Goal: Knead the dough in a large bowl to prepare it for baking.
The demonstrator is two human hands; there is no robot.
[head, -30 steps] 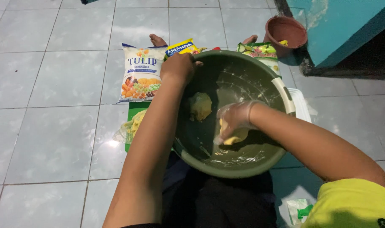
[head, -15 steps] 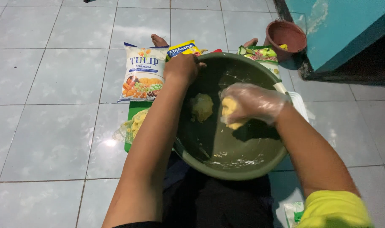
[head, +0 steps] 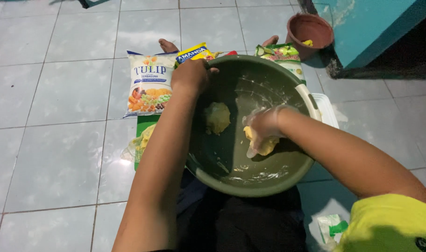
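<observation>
A big olive-green plastic bowl rests on my lap over the tiled floor. My left hand grips its far-left rim. Wearing a thin clear plastic glove, my right hand is closed around a lump of yellow dough and presses it against the bowl's inner right side. A second, smaller dough lump lies loose near the middle of the bowl. Smears of dough streak the inside wall.
A white flour bag lies on the floor left of the bowl, with a yellow-blue packet and a green snack bag beyond it. A brown clay pot stands by a teal wall. A clear bag on a green mat is at left.
My right hand, which had lifted the dough up inside the bowl half a second ago, has come back down and pushes it against the lower right wall. The left hand stays on the rim.
</observation>
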